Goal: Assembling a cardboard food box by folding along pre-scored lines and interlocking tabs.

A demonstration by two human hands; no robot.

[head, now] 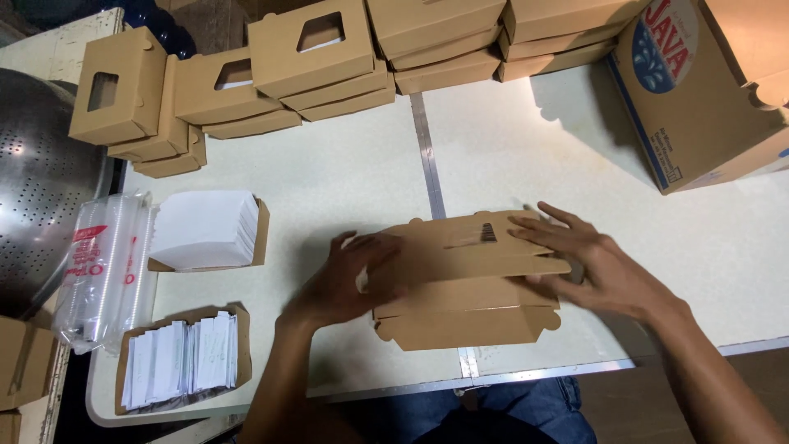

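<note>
Mid-fold at frame centre: left hand and right hand lay open-fingered, pressing the brown cardboard box flat on the table; next likely needs its flaps tucked.

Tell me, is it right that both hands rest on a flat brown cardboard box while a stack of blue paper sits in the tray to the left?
Not quite: the head view shows the stack of paper is white, not blue. Both the left hand and right hand do rest on the cardboard box.
</note>
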